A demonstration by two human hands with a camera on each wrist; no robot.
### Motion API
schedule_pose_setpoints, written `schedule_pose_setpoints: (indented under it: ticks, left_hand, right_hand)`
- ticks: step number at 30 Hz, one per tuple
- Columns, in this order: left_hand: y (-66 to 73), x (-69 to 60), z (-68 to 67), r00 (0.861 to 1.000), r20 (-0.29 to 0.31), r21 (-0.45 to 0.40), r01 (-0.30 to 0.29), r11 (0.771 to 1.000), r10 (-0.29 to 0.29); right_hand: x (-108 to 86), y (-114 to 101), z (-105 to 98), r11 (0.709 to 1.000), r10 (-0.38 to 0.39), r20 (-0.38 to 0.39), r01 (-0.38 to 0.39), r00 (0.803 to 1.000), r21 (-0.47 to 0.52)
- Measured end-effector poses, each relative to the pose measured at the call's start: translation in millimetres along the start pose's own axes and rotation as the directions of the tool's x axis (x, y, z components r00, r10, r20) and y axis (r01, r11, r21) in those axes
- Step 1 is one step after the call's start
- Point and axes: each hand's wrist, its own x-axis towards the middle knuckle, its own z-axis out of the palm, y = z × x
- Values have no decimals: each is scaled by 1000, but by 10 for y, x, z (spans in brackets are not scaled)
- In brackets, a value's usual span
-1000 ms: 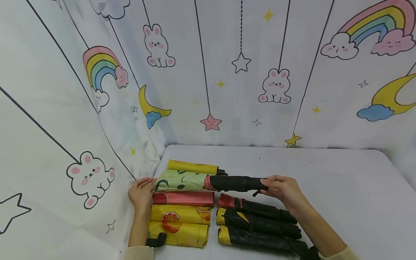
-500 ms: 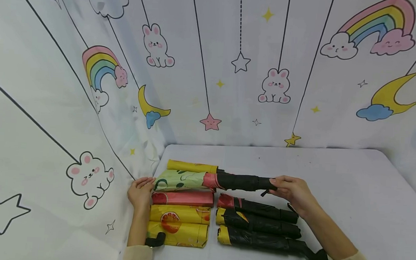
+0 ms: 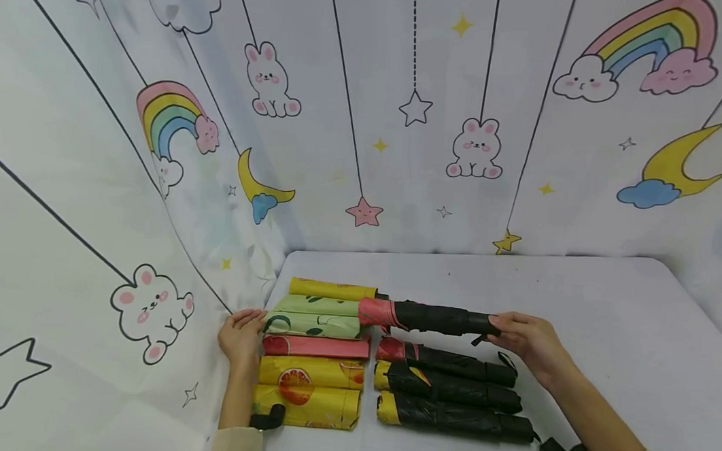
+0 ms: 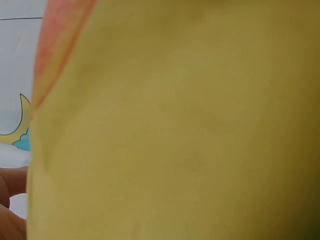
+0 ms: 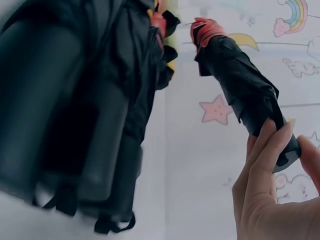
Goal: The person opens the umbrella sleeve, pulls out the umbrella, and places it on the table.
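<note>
A folded umbrella (image 3: 438, 319), red at its left end and black along the rest, lies level above the table in the head view. Its black handle end is pinched between the thumb and fingers of my right hand (image 3: 529, 340), as the right wrist view also shows. The red end overlaps the right edge of a pale green umbrella cover (image 3: 315, 325). My left hand (image 3: 241, 335) holds the cover's left end by the fingertips; the thumb is hidden. In the right wrist view the umbrella (image 5: 237, 75) slants up from the fingers, with its red end exposed.
Nearer me lie a red cover (image 3: 324, 347), a yellow cover (image 3: 280, 370) and another yellow one (image 3: 320, 411). Three folded black umbrellas (image 3: 469, 389) line up to their right. Behind the green cover is a yellow one (image 3: 333, 289). Patterned cloth hangs around the white table (image 3: 578, 291).
My right hand has moved right, drawing the umbrella along until its red end came out of the green cover. The cover has flattened down. My left hand has stayed at its left end.
</note>
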Motion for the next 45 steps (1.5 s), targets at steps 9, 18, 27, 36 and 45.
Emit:
schedule_pose_setpoints:
  ticks: [9, 18, 27, 36, 45]
  left_hand:
    - [11, -44, 24, 1000, -6, 51, 17, 999, -16]
    - [-12, -44, 26, 999, 43, 107, 25, 994, -30]
    - [19, -57, 24, 995, 84, 150, 43, 988, -56]
    - [47, -48, 16, 993, 107, 165, 22, 986, -40]
    - [74, -60, 9, 991, 122, 213, 18, 977, -45]
  right_hand:
    - [-19, 96, -228, 999, 13, -14, -13, 1000, -46]
    - [0, 207, -446, 997, 48, -16, -49, 999, -59]
    - [46, 257, -546, 984, 76, 3, -74, 997, -164]
    - [82, 357, -553, 870, 38, -1, -33, 999, -492]
    - [147, 364, -517, 605, 35, -25, -41, 999, -795]
